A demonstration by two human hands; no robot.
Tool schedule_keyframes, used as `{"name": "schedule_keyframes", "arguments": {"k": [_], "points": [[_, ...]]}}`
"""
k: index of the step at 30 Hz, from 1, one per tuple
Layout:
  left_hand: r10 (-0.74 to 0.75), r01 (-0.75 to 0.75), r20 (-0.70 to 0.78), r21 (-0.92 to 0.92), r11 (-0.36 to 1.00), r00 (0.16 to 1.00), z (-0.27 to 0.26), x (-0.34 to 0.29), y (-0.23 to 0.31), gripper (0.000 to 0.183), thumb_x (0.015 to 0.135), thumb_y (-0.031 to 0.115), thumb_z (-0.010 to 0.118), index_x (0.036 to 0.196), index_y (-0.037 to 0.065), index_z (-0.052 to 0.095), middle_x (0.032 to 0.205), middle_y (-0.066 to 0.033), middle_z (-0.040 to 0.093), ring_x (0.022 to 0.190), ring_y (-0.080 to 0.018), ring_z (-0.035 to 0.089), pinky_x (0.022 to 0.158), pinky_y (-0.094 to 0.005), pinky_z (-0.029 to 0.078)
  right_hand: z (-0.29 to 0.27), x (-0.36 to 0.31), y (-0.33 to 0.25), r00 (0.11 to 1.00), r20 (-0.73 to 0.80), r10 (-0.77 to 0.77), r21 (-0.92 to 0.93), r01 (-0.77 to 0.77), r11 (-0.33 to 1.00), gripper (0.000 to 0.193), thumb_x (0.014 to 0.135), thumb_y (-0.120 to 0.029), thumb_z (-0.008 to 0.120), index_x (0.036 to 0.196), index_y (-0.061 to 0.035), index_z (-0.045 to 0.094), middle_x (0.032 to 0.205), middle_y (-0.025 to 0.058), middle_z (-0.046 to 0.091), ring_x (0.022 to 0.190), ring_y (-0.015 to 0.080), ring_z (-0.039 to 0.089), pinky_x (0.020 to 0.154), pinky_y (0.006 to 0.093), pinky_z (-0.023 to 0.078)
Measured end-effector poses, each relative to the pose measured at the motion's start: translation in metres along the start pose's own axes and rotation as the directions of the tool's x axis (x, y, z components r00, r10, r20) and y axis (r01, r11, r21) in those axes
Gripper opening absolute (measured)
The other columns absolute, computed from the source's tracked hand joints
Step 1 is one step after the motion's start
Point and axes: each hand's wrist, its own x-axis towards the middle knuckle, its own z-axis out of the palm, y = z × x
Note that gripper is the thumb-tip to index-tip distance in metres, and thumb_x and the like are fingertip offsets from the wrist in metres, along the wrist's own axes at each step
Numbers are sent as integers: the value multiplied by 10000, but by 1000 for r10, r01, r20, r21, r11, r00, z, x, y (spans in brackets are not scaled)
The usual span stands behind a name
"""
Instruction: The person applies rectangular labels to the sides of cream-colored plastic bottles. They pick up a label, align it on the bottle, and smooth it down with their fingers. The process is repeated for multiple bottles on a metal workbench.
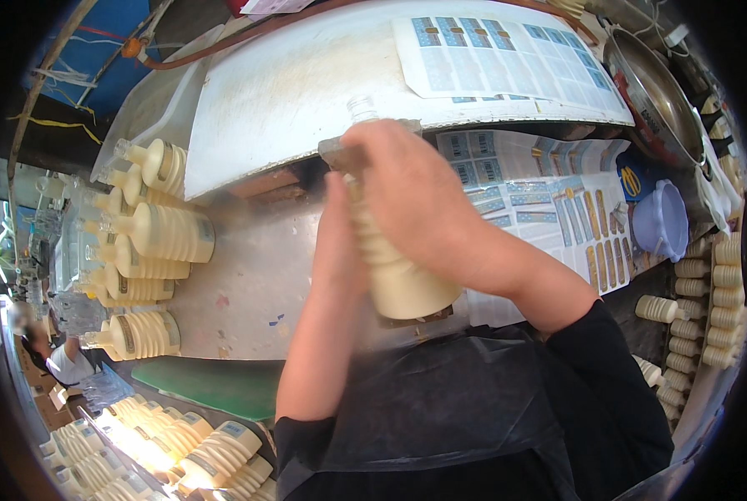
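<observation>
A cream-coloured bottle with a ridged body [407, 284] lies tilted between my two hands over the metal worktop, its base toward me. My right hand [411, 188] curls over its upper part from the right. Along its left side presses my left hand [336, 221], blurred, with its fingers mostly hidden. A clear neck [362, 108] shows beyond my right knuckles, in line with the bottle. Just beyond my hands is the edge of a raised white board [290, 100]. Right of my right hand lie sheets of blue and gold labels [549, 196].
Similar cream bottles [173, 231] are stacked at the left of the worktop [240, 284]. More bottles [223, 447] stand at lower left and others [682, 342] at right. A purple bucket [660, 219] and a large metal pan [653, 92] stand at right. Another label sheet [507, 71] lies on the board.
</observation>
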Motion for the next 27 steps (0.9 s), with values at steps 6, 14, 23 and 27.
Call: {"name": "schedule_keyframes", "arguments": {"k": [6,14,23,27], "points": [[80,-76,-30,111,991,996,-17,8,-15,561,1130,461,340,1409,8,518,1330,-131,638,1193,-233,640,1020,-405,523,-5,-29,27,986,-156,56,-120,-75,990,267,982,-51,519,1244,-2,514,1221,191,564,1129,363,574,997,425,466],[62,-57,-42,115,992,997,-14,10,-18,576,1122,479,361,1411,10,529,1347,-139,635,1198,-263,643,1013,-442,538,-19,-43,53,951,-252,180,56,-171,984,286,987,-37,546,1269,-5,519,1204,163,595,1127,299,598,1001,382,469],[218,-227,133,62,972,967,-16,13,-24,489,1124,506,317,1352,115,504,1294,-67,595,1204,-238,598,1022,-408,504,8,-30,-7,954,-85,-287,-91,279,956,231,905,-78,571,1122,-6,604,1023,201,634,953,358,664,838,429,549],[274,-263,201,-77,962,941,-2,-3,-19,493,1123,514,308,1385,130,472,1333,-51,573,1251,-238,565,1051,-408,475,19,-24,-12,990,48,-134,-332,142,933,166,908,-77,555,1062,-17,572,1005,199,587,957,354,629,833,431,536]]}}
